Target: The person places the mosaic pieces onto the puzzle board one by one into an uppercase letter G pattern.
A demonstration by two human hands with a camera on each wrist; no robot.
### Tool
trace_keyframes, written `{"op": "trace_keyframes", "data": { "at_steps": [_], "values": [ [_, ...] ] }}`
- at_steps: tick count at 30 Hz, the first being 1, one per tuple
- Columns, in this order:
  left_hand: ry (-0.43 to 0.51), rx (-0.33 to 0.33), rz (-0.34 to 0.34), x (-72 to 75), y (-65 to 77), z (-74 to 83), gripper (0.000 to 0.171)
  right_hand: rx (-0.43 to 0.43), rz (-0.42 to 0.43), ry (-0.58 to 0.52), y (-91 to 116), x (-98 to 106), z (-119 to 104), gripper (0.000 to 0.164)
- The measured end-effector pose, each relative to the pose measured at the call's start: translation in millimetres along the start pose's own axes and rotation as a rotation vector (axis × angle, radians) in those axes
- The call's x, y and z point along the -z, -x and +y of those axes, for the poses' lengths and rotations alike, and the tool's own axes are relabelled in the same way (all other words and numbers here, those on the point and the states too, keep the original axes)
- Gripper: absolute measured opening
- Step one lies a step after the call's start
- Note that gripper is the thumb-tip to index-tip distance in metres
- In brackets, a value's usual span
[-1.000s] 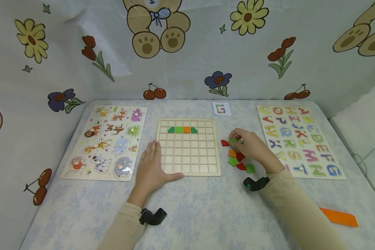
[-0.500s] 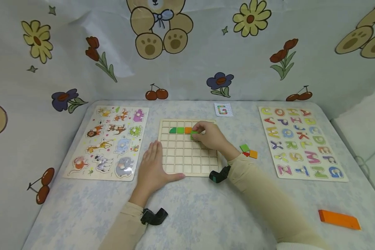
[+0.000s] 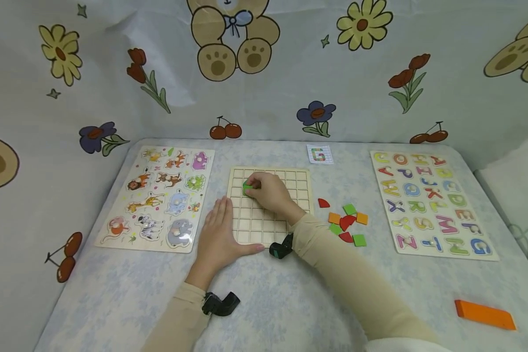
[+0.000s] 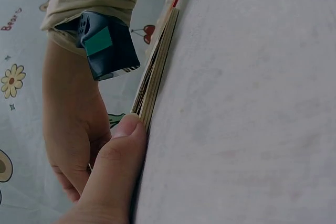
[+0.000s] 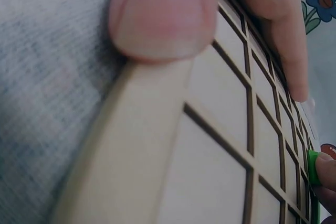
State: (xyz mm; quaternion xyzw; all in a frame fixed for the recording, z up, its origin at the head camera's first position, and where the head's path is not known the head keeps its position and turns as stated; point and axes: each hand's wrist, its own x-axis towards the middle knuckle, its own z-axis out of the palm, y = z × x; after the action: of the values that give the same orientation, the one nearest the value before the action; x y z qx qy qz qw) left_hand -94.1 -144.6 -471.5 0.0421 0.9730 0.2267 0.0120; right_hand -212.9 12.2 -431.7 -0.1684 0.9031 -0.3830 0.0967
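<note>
A pale wooden grid board point(image 3: 255, 227) lies mid-table. My left hand point(image 3: 220, 230) rests against its left side with straight fingers, the thumb along the front edge; that thumb point(image 4: 115, 169) also shows large in the left wrist view. Over the upper left squares, my right hand point(image 3: 270, 193) pinches a green tile point(image 3: 247, 188) between thumb and fingertips, close to the board. In the right wrist view the green tile point(image 5: 313, 167) appears at the right edge, right at the grid lines. The row of coloured pieces near the top is hidden behind the right hand.
Right of the board lie loose pieces: red quarter-rounds point(image 3: 347, 223), green squares point(image 3: 359, 240) and orange squares point(image 3: 362, 218). An animal puzzle point(image 3: 158, 195) stands left, a letter puzzle point(image 3: 433, 205) right. A pattern card point(image 3: 320, 154) lies behind; an orange block point(image 3: 485, 315) sits front right.
My right hand took a green tile from the loose pieces and carried it left across the board to its upper left part. The left hand stays in place; the head view shifted slightly.
</note>
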Motion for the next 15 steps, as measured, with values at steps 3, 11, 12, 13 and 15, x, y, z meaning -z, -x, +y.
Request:
{"op": "trace_keyframes", "data": {
  "at_steps": [3,11,12,13,15],
  "values": [
    [0.006,-0.006,0.0,0.8,-0.4,1.3,0.149,0.013,0.015,0.031,0.1,-1.3,-0.9,0.011],
    [0.0,-0.01,-0.007,-1.2,-0.8,0.2,0.149,0.047,0.011,0.143,3.8,1.3,-4.6,0.016],
    [0.0,-0.009,-0.006,-1.5,-0.8,-0.3,0.149,0.051,0.005,0.161,4.4,1.6,-4.9,0.018],
    [0.0,-0.008,-0.005,-1.6,-0.6,-0.6,0.149,0.054,-0.002,0.177,4.9,1.9,-5.3,0.019],
    [0.001,-0.007,-0.003,-1.7,-0.1,-1.4,0.149,0.059,-0.016,0.199,6.8,3.0,-5.7,0.022]
  ]
}}
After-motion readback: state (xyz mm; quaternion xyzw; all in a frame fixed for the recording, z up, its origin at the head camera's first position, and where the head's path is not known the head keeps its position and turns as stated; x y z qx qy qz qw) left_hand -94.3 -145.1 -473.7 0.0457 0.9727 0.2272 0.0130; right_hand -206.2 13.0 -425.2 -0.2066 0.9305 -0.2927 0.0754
